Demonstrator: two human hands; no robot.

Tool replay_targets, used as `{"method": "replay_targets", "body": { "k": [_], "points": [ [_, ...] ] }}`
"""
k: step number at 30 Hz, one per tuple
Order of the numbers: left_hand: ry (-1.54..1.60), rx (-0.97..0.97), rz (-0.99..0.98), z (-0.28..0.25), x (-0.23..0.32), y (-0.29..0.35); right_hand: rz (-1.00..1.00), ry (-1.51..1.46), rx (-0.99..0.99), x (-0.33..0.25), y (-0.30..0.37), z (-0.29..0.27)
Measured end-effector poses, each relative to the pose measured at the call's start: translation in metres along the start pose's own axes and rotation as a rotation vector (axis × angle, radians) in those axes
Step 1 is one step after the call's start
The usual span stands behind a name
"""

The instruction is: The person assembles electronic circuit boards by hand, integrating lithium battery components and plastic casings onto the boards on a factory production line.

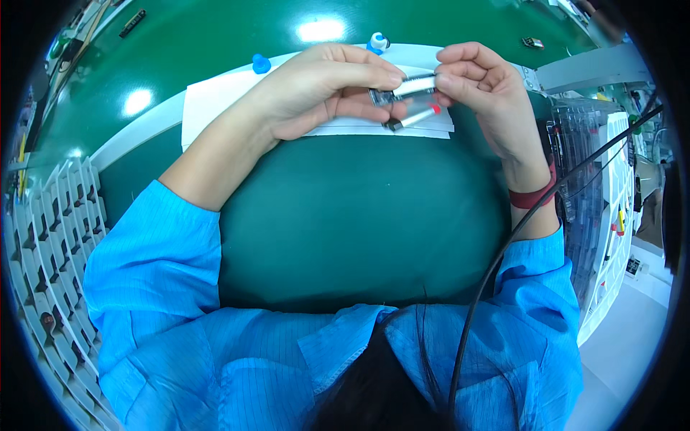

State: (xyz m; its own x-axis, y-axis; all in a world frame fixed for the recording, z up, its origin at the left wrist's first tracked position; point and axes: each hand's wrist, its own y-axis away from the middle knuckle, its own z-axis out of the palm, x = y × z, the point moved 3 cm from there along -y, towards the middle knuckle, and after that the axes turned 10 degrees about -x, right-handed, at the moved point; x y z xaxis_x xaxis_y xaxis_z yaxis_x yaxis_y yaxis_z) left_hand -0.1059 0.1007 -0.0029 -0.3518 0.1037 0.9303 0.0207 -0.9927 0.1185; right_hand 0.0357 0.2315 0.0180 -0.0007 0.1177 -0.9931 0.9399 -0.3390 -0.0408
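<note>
My left hand (323, 90) and my right hand (481, 93) meet above the far edge of the green mat (359, 215). Between their fingertips they pinch a small silver and blue part (404, 89), shaped like a little circuit board with a metal end. Just below it a thin white stick with a red tip and a dark end (413, 118) juts out from under my left fingers. Both hands hover over a sheet of white paper (215, 100).
A white slotted rack (50, 237) curves along the left. Clear plastic trays and a white rack (596, 194) stand at the right. Two small blue and white caps (261, 64) (377, 42) sit behind the paper. A black cable (503, 251) crosses my right sleeve.
</note>
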Motion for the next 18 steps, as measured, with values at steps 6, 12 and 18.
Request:
{"method": "replay_targets", "body": {
  "k": [6,12,18],
  "points": [
    [0.355,-0.512,-0.171,0.011,0.003,0.003,0.013,-0.067,-0.321,-0.019,0.003,0.008],
    [0.156,-0.327,-0.082,0.020,-0.002,0.003,-0.159,0.245,0.015,-0.021,0.006,0.017],
    [0.110,-0.095,0.006,0.025,0.002,0.005,-0.422,0.376,0.147,-0.013,0.003,0.020]
  ]
}}
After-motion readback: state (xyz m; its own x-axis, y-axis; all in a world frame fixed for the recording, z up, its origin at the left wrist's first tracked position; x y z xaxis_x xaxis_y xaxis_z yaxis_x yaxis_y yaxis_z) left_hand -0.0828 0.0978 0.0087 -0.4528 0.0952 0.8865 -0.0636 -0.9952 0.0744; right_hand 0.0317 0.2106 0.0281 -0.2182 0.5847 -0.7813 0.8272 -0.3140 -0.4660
